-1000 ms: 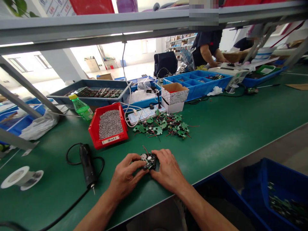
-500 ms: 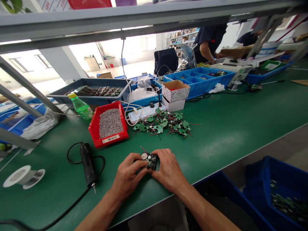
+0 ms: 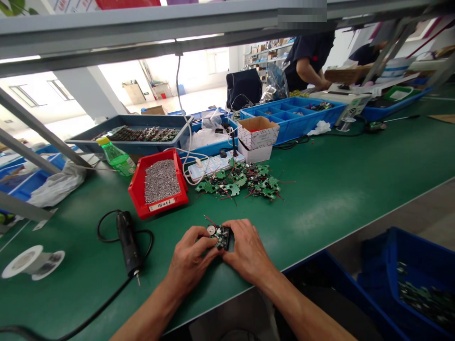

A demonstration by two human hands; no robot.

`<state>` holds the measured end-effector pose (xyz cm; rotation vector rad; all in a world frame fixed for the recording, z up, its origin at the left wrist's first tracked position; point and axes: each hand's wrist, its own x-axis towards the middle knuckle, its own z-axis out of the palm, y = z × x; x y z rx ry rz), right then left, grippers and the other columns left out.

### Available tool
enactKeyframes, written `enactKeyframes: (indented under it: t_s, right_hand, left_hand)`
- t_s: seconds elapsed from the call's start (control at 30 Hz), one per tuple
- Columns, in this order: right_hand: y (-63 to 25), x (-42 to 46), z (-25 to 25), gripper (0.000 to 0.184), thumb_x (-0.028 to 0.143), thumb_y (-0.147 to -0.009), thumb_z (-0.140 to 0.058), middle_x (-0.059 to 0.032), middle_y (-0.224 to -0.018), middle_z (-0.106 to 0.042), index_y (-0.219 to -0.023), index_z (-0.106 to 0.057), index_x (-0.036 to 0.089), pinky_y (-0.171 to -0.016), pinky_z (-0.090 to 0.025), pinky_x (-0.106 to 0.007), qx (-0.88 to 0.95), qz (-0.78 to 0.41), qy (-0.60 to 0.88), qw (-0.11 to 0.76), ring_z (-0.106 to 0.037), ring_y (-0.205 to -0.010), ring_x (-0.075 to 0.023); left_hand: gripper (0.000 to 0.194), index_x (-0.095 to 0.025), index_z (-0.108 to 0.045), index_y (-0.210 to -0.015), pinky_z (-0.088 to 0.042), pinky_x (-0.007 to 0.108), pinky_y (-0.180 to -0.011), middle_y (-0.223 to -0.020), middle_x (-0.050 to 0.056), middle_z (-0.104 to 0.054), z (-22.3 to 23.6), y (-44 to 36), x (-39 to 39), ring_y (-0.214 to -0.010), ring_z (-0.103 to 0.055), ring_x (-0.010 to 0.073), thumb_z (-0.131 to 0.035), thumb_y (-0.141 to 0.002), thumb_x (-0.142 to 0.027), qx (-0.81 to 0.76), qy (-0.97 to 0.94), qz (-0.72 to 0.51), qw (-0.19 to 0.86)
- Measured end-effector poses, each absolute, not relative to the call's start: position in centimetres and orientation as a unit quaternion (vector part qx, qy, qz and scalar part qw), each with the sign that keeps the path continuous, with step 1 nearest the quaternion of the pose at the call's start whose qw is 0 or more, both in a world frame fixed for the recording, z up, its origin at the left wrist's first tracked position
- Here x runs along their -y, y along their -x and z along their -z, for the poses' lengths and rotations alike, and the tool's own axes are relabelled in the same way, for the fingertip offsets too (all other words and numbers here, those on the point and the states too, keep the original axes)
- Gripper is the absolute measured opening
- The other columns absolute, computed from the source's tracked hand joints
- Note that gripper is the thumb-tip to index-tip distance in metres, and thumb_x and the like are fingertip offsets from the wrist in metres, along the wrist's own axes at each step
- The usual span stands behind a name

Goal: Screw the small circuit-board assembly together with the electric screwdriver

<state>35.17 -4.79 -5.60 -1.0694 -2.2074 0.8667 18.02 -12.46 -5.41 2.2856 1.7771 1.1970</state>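
Note:
Between my two hands, low over the green bench, is a small circuit board assembly (image 3: 222,237) with a round silvery part and a thin red wire at its upper left. My left hand (image 3: 192,251) pinches its left side, thumb and fingers closed on it. From the other side, my right hand (image 3: 245,248) curves its fingers and thumb around the dark right edge. Parts of the assembly are hidden beneath my fingers. Beyond my hands lies a loose pile of green circuit boards (image 3: 232,189) with red wires.
Left of my hands lies a black electric screwdriver (image 3: 128,244) with its cord, near a white spool (image 3: 21,261). A red bin (image 3: 133,194) of small metal screws, a green bottle (image 3: 122,163) and a power strip (image 3: 213,166) stand farther back. A blue bin (image 3: 377,265) holds boards at lower right.
The view has shifted very slightly. Both hands keep the same hold on the circuit board assembly, with hardly any visible movement.

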Motion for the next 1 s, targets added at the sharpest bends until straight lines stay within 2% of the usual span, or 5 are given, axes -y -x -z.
enactKeyframes:
  t_s: [0.2, 0.7, 0.9, 1.0]
  right_hand:
    - [-35.2, 4.8, 5.4, 0.039, 0.019, -0.071, -0.074, -0.0054, -0.108, -0.064, -0.108, -0.059, 0.02, -0.09, -0.041, -0.039, 0.812, -0.331, 0.395, 0.274, -0.05, -0.105, -0.0261]
    - [-34.8, 5.2, 5.4, 0.036, 0.022, -0.071, -0.072, -0.0049, -0.106, -0.064, -0.104, -0.059, 0.02, -0.088, -0.039, -0.04, 0.803, -0.323, 0.416, 0.278, -0.05, -0.103, -0.0272]
    - [-34.6, 5.5, 5.8, 0.033, 0.022, -0.071, -0.072, -0.0061, -0.102, -0.064, -0.1, -0.058, 0.02, -0.086, -0.039, -0.04, 0.81, -0.288, 0.425, 0.283, -0.051, -0.101, -0.028]
    - [-34.5, 5.5, 6.0, 0.033, 0.026, -0.071, -0.074, -0.0061, -0.1, -0.063, -0.099, -0.056, 0.021, -0.083, -0.038, -0.04, 0.813, -0.252, 0.443, 0.281, -0.051, -0.098, -0.0283]
  left_hand:
    - [0.009, -0.021, -0.067, -0.088, -0.051, 0.021, -0.071, -0.093, 0.002, -0.058, 5.6, -18.0, 12.1, -0.081, -0.061, 0.0129, -0.074, -0.084, -0.025, -0.581, -0.701, -0.414, 0.031]
    - [0.009, -0.02, -0.067, -0.083, -0.053, 0.023, -0.071, -0.094, 0.004, -0.058, 5.9, -18.0, 12.1, -0.082, -0.062, 0.0144, -0.071, -0.087, -0.027, -0.59, -0.693, -0.413, 0.008]
    - [0.009, -0.023, -0.069, -0.095, -0.053, 0.027, -0.076, -0.097, 0.005, -0.059, 5.9, -17.9, 12.1, -0.088, -0.061, 0.017, -0.069, -0.088, -0.029, -0.594, -0.709, -0.38, 0.035]
    - [0.016, -0.025, -0.069, -0.105, -0.052, 0.034, -0.084, -0.105, 0.007, -0.061, 5.4, -17.9, 12.2, -0.097, -0.061, 0.0213, -0.067, -0.089, -0.028, -0.599, -0.724, -0.34, 0.036]
